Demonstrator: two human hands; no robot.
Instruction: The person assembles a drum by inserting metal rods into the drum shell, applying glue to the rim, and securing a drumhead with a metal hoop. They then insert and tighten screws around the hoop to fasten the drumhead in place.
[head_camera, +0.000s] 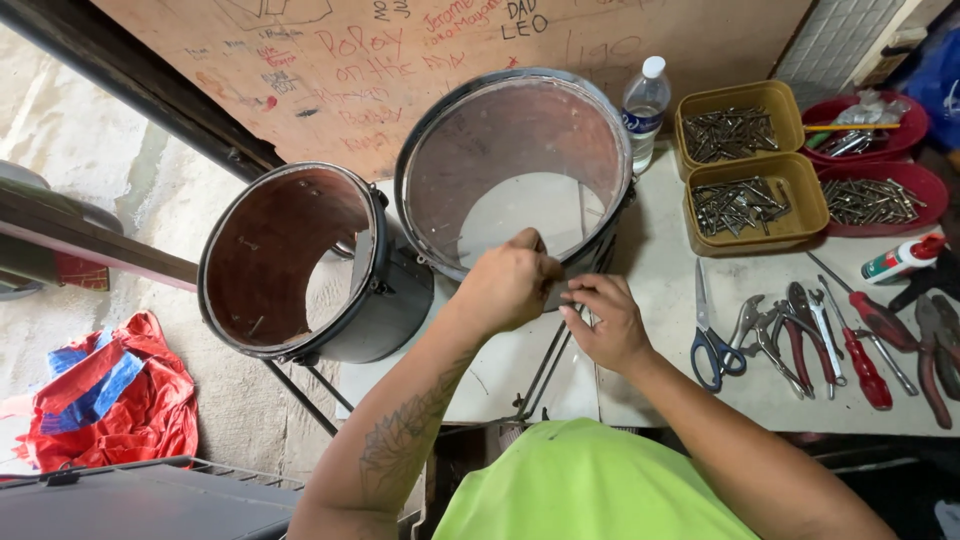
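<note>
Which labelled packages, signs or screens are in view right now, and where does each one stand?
Water bottle: upright behind the right drum shell, clear plastic, white cap, blue label.
Glue-type bottle: lying at the table's right edge, white body, red cap, green-and-red label.
Board: wall panel behind the drums, tan, covered in handwritten red and black marker.
No screens.

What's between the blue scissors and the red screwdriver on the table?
In the head view, several pliers and a small wrench lie between the blue scissors and the red screwdriver.
</note>
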